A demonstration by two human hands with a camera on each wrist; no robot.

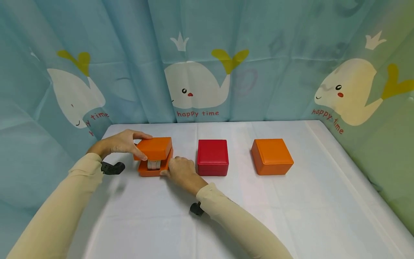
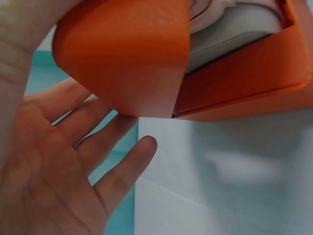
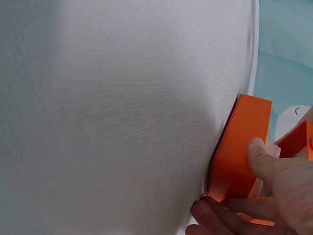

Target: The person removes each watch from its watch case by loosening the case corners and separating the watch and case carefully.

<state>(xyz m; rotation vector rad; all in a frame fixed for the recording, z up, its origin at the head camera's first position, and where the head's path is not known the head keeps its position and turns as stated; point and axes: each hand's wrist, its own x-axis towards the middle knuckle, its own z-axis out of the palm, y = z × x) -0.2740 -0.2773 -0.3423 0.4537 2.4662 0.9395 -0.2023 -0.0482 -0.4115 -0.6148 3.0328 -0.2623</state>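
Note:
At the left of the head view stands an orange box [image 1: 149, 173] with its hinged lid [image 1: 153, 148] partly raised. My left hand [image 1: 121, 142] grips the lid, its thumb at the front edge; in the left wrist view the other fingers [image 2: 100, 137] spread along the lid's far side. My right hand [image 1: 182, 172] holds the base at its right side, with the thumb on the orange front wall [image 3: 244, 132] in the right wrist view. Inside the box, a pale pinkish band [image 1: 153, 165] lies around a grey cushion [image 2: 234, 36]; the lid partly hides it.
A closed red box [image 1: 212, 157] stands just right of my right hand. Farther right is a closed orange box [image 1: 272, 156]. All the boxes are on a white-covered table [image 1: 245, 216]. A blue curtain [image 1: 275, 82] with whale prints hangs behind the table's far edge.

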